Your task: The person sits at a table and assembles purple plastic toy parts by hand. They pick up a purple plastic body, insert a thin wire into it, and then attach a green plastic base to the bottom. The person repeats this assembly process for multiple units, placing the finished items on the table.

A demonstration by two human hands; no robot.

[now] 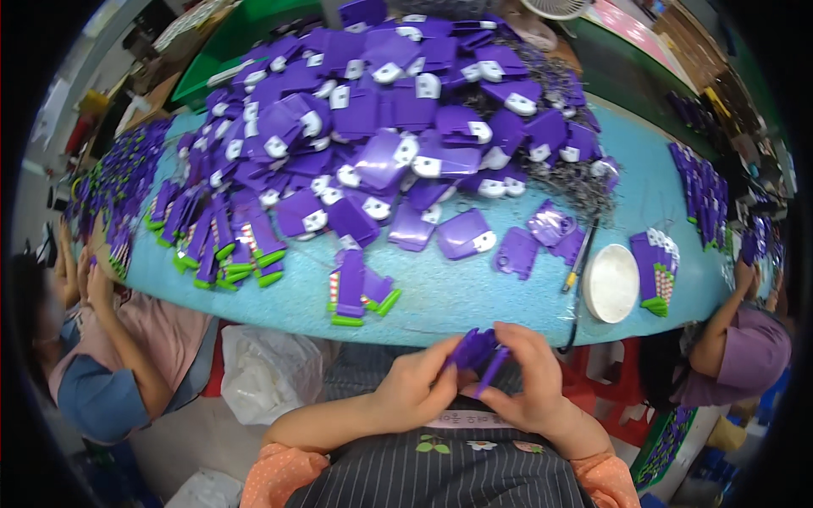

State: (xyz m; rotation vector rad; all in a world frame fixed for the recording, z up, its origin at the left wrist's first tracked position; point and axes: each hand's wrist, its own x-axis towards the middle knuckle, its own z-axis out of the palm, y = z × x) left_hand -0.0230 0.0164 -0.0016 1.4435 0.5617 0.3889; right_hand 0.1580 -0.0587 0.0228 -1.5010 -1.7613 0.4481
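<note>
Just off the near table edge, my left hand (415, 381) is closed on a purple plastic shell (471, 347). My right hand (535, 377) pinches a thin purple plastic piece (491, 372) against or beside that shell; whether they are joined I cannot tell. Nearest on the table lie purple leg parts (351, 284) with striped socks and green shoes. Two loose purple shells (517, 252) sit beyond my right hand. A white round bowl (611, 284) stands to their right, with a dark pen-like tool (580, 258) lying beside it.
A large heap of purple shells with white ends (381, 110) covers the far table (474, 292). More leg parts (224, 245) lie left; small dark parts (580, 182) lie right of the heap. Co-workers sit at left (127, 356) and right (728, 347). A white plastic bag (267, 372) hangs below the edge.
</note>
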